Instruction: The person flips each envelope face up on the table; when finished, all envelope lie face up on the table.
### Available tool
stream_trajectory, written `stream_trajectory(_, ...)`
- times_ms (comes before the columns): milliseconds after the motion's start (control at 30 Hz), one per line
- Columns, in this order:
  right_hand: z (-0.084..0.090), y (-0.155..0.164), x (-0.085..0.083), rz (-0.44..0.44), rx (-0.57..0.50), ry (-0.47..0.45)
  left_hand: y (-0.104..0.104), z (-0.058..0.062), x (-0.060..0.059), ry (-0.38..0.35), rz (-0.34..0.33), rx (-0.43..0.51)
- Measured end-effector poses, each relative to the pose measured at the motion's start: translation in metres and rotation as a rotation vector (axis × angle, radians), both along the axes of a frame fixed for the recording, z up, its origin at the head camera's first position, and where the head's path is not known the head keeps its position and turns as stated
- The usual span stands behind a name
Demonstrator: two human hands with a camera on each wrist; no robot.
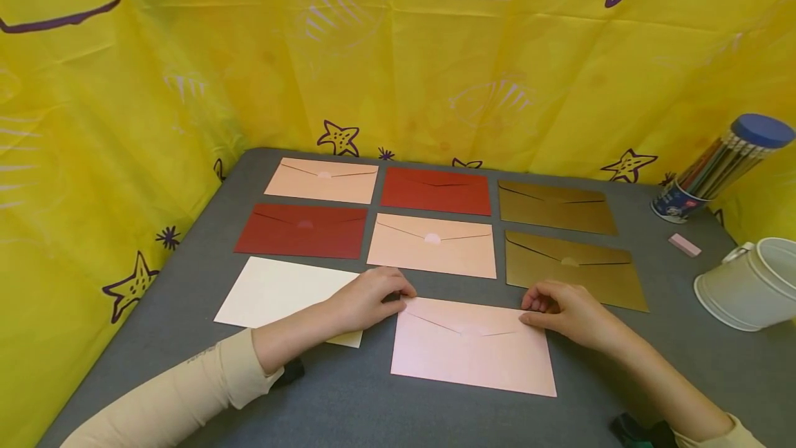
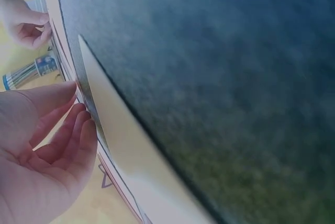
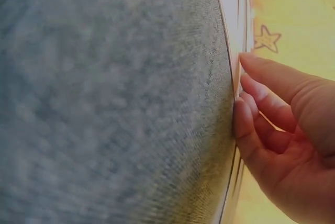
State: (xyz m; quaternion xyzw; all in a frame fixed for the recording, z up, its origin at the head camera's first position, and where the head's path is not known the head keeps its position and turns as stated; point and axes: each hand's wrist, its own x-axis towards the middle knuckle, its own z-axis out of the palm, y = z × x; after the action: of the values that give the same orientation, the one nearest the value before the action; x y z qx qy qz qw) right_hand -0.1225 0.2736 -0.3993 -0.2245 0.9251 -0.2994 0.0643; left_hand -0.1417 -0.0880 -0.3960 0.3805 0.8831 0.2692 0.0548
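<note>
A pale pink envelope (image 1: 472, 355) lies at the front of the grey table, flap side up. My left hand (image 1: 373, 296) pinches its upper left corner between thumb and fingertips. At the upper right corner, my right hand (image 1: 569, 313) holds the edge, its thumb on top and the other fingers curled behind. The right wrist view shows that thumb and the fingers (image 3: 246, 124) at the envelope's edge. Left of the pink one is a white envelope (image 1: 280, 289), partly covered by my left hand and forearm. Just beyond my right hand sits a gold envelope (image 1: 575, 268).
Behind lie a peach envelope (image 1: 432, 247), a dark red envelope (image 1: 301, 230), and a back row of peach, red (image 1: 435, 192) and gold. At right stand a pencil tub (image 1: 680, 200), a pink eraser (image 1: 685, 245) and a white mug (image 1: 743, 289). A yellow curtain (image 1: 398, 75) surrounds the table.
</note>
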Motion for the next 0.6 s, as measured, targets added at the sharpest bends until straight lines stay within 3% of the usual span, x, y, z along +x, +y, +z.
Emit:
stream_trajectory(167, 0.005, -0.001, -0.001, 0.04, 0.027, 0.015, -0.005, 0.002, 0.0, 0.001, -0.031, -0.029)
stream_trajectory(300, 0.012, -0.01, -0.003, 0.088, 0.026, 0.078, -0.017, 0.004, 0.001, -0.02, -0.063, -0.043)
stream_trajectory(467, 0.018, -0.034, -0.007, 0.148, -0.025, 0.143, -0.044, 0.01, 0.006, -0.054, -0.066, -0.02)
stream_trajectory(600, 0.02, -0.059, -0.012, 0.19, -0.057, 0.147, -0.07, 0.017, 0.012, -0.073, -0.03, -0.008)
